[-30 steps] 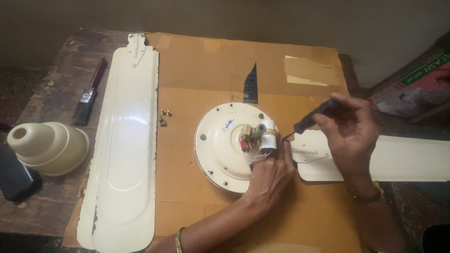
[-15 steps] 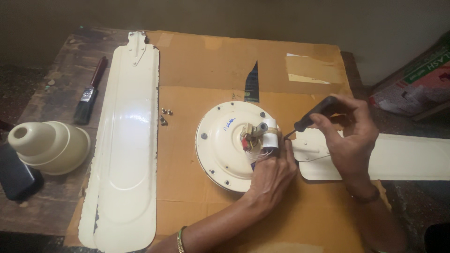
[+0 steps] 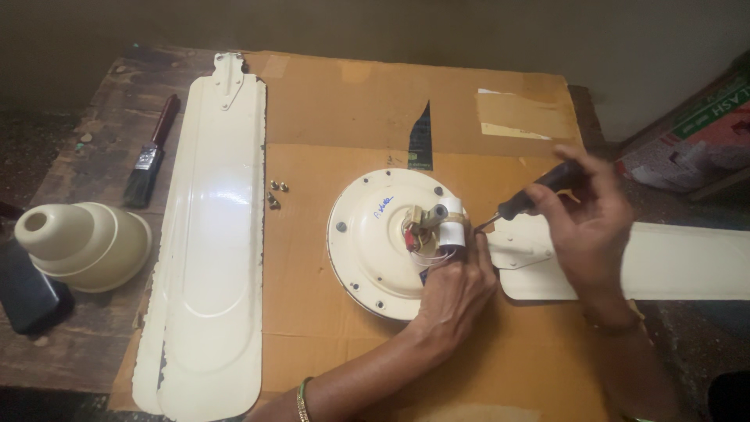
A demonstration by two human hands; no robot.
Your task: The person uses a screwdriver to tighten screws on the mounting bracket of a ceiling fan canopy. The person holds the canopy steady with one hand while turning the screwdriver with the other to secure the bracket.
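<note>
Cream motor housing (image 3: pixel 375 242) under the left hand (image 3: pixel 457 293), blue scribble on it; white cylinder (image 3: pixel 451 230) with red wires (image 3: pixel 410 238) at the fingertips. Right hand (image 3: pixel 586 227) grips a black-handled screwdriver (image 3: pixel 539 191) over a cream blade (image 3: pixel 664 262). Far left of both hands: cream blades (image 3: pixel 207 258), chipped dark at the edges, a dark red-handled brush (image 3: pixel 152 152), a cream canopy cup (image 3: pixel 82 242). Tan cardboard (image 3: pixel 351 109) beneath.

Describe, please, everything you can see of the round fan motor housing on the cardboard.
The fan motor housing is a cream, glossy, metal-looking disc lying flat on the brown cardboard. Small screws ring its rim, and a blue scribble marks its face. At the hub sit a white cylinder, red wires and a shaft. The left hand rests on its right edge; one fan blade remains attached.
</note>
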